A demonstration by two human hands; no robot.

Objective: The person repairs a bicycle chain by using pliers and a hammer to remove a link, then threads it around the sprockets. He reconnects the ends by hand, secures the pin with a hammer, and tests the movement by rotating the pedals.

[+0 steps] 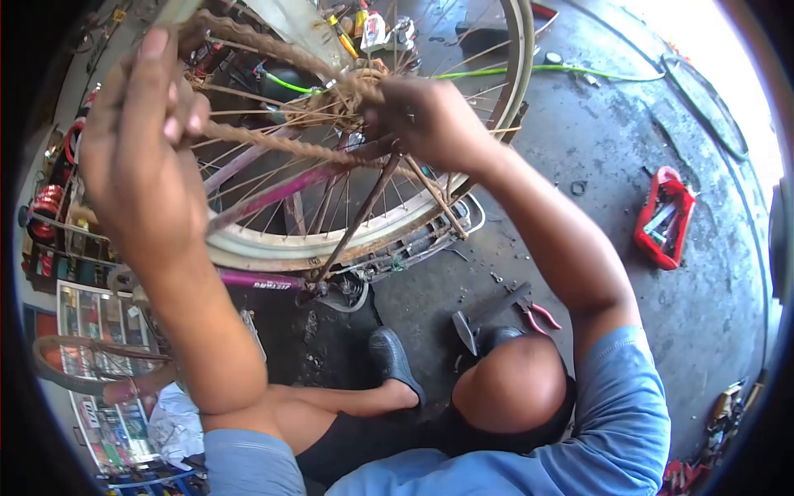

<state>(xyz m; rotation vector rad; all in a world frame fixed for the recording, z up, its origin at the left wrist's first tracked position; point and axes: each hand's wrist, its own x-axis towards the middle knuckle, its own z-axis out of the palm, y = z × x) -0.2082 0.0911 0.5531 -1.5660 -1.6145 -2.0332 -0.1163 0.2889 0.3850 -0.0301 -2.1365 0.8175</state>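
Note:
A bicycle wheel point(289, 255) with rusty spokes fills the upper middle, joined to a purple frame point(273, 194). A rusty brown chain point(285, 144) runs in two strands from the hub toward the left. My left hand point(145, 124) is at the chain's left end, its fingers bent together around something I cannot make out, partly blurred. Beside the hub point(351, 103), my right hand point(434, 124) has its fingers curled in against the chain and hub; the fingertips are mostly hidden and smeared by motion.
A hammer point(466, 332) and red-handled pliers point(538, 314) lie on the dark floor near my knee. A red tray point(666, 219) with small items is at the right. A green hose point(579, 72) crosses the top. Shelves of goods point(103, 372) and another wheel point(62, 364) stand at the left.

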